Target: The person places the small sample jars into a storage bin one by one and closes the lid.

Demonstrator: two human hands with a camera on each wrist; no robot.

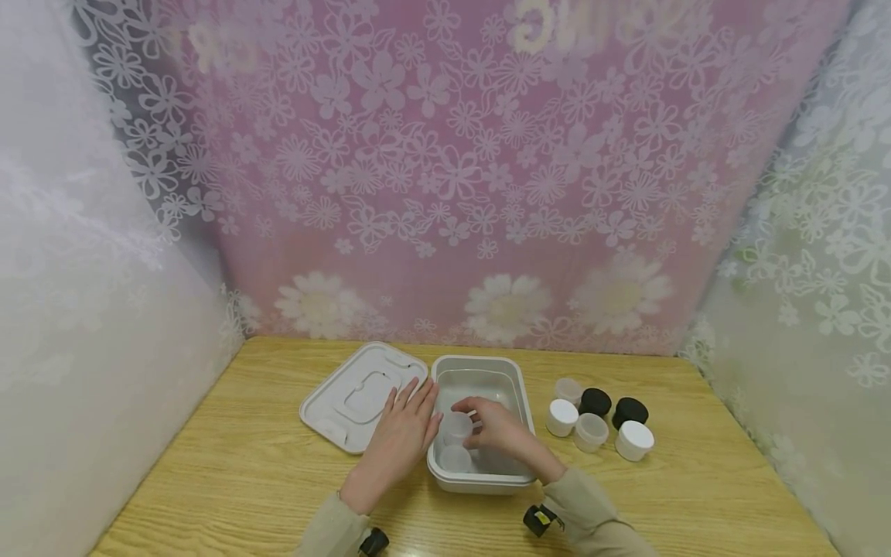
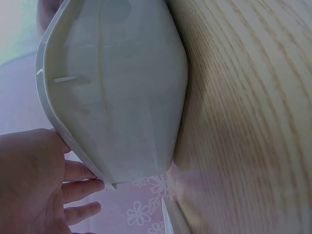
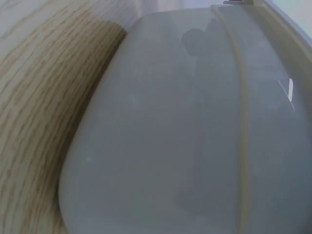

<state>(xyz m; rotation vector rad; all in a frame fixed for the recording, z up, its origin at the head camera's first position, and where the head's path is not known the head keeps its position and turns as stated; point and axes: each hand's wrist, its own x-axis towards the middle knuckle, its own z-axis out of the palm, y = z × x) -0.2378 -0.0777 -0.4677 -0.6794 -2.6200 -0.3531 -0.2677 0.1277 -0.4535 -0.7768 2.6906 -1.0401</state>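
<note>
In the head view, a deep white plastic box [image 1: 522,433] stands open on the table. My right hand [image 1: 497,425] reaches into it from the right, thumb and fingers around a small translucent jar [image 1: 457,427] near the left wall. Just in front of that jar, a pale round shape [image 1: 455,459] shows low in the box. My left hand [image 1: 402,435] lies at the box's left rim, fingers extended. The left wrist view has the left fingers [image 2: 82,190] at the rim, outside the box wall [image 2: 131,92]. Only the box's outer wall [image 3: 161,122] and table fill the right wrist view; the right hand is hidden there.
The white lid [image 1: 327,398] lies flat left of the box, partly under the left hand. To the right stand small jars: black-lidded jars [image 1: 630,412], white-lidded jars [image 1: 634,441] and translucent ones [image 1: 591,432]. A flowered pink curtain [image 1: 445,193] hangs behind the wooden table [image 1: 230,464].
</note>
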